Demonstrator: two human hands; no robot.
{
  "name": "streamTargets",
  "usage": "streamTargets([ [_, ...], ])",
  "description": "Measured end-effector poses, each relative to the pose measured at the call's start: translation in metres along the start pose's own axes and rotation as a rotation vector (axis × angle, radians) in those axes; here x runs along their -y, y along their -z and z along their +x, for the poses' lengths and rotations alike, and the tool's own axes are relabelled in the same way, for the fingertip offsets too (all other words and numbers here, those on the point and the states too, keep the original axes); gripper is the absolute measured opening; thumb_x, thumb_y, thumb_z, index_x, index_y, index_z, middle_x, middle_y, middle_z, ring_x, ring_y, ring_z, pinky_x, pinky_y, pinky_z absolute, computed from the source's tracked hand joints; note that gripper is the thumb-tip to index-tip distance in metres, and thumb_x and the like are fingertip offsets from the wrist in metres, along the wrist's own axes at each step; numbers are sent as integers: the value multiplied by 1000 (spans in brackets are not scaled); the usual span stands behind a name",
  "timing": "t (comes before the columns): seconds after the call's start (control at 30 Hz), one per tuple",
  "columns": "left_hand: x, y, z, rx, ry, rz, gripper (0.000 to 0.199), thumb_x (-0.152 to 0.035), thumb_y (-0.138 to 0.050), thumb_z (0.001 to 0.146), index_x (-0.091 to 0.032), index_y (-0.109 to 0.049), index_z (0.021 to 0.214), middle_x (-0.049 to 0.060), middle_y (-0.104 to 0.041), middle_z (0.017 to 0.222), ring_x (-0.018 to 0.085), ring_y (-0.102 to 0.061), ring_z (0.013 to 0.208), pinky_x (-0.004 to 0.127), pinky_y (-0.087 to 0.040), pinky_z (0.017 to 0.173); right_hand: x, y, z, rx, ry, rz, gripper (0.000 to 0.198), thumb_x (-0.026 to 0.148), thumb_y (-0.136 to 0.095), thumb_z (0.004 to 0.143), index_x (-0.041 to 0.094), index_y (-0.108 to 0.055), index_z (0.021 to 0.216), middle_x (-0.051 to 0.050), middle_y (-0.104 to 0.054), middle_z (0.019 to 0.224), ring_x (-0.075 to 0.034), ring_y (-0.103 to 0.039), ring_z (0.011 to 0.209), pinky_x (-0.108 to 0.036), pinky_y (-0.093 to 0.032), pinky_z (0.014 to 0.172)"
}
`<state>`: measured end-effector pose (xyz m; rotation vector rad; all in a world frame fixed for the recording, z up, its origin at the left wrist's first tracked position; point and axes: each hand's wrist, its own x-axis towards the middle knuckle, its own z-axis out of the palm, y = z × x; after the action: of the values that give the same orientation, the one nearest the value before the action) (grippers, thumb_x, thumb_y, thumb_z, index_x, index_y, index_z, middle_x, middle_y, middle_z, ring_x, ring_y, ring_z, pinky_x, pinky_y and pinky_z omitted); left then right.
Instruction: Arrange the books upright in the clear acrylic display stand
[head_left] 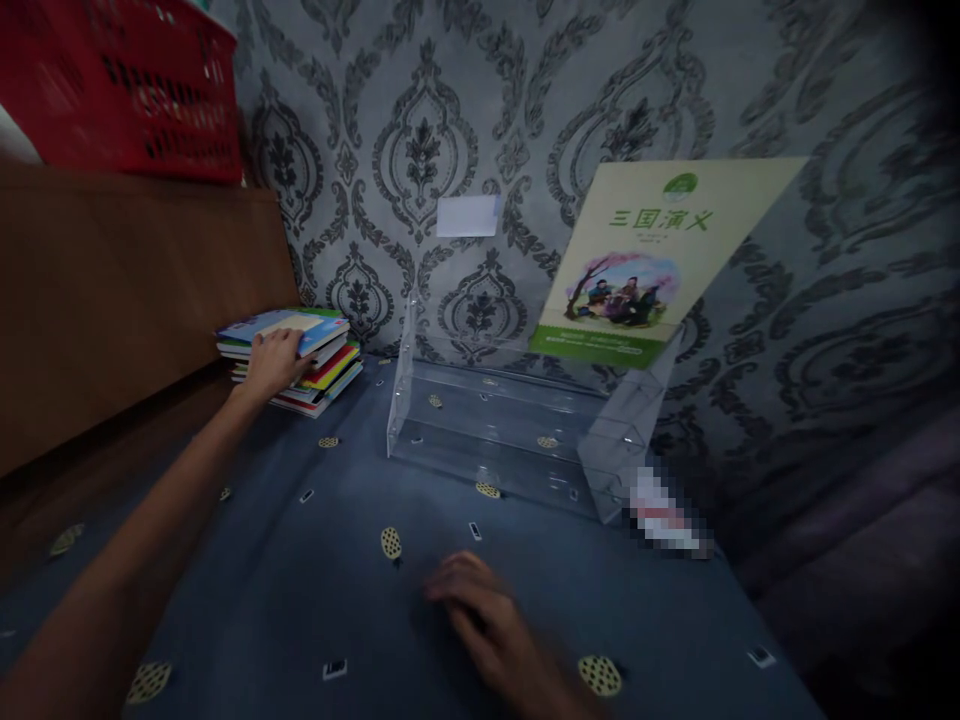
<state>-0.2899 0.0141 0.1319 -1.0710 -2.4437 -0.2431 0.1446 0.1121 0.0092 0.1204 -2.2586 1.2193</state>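
Observation:
At the left, my left hand (276,362) reaches to a stack of books (330,385). Its fingers curl over the front edge of the top book (289,325), which has a blue cover; the thumb is partly hidden. My right hand (484,610) is low in the middle over the blue cloth, blurred, loosely curled and holding nothing. Beyond it stands a clear plastic tiered rack (487,430). A book with a cream and green cover (645,255) stands upright at the rack's back right, leaning near the wall.
Blue patterned cloth (360,600) covers the surface. A wooden cabinet (135,290) borders the left side, with a red basket (157,95) on top. A small white label (469,216) shows before the patterned wall (517,90). A pixelated object (667,515) lies right of the rack.

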Motion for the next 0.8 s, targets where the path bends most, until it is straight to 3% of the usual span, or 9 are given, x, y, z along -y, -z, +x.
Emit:
streamTargets([
  [0.13, -4, 2, 0, -5, -15, 21, 53, -50, -34, 101, -13, -60, 129, 24, -64, 129, 39, -57, 122, 53, -38, 105, -12, -15, -12, 2, -46, 43, 24, 23, -48, 99, 31, -71, 103, -4, -74, 89, -21, -70, 86, -36, -58, 79],
  [0.43, 3, 18, -15, 12, -81, 27, 44, -35, -35, 103, -13, -65, 126, 21, -69, 126, 36, -62, 121, 50, -42, 103, -11, -8, -9, -2, -388, 67, 34, 39, -50, 97, 21, -78, 86, -9, -74, 82, -22, -70, 80, -35, -57, 79],
  [0.63, 12, 25, -58, -24, -141, 44, 44, -24, -44, 98, -18, -60, 139, 17, -61, 146, 32, -54, 138, 52, -36, 115, -6, -8, -7, -1, -420, 83, 42, 52, -51, 95, 20, -78, 84, -10, -76, 82, -24, -71, 83, -39, -56, 86],
  [0.8, 3, 37, -105, -82, -223, 83, 47, -18, -48, 93, -18, -61, 138, 17, -63, 143, 32, -57, 135, 51, -43, 109, 0, -5, -6, -36, -537, 146, 52, 68, -56, 90, 22, -79, 97, -12, -78, 98, -30, -71, 98, -45, -55, 93],
])
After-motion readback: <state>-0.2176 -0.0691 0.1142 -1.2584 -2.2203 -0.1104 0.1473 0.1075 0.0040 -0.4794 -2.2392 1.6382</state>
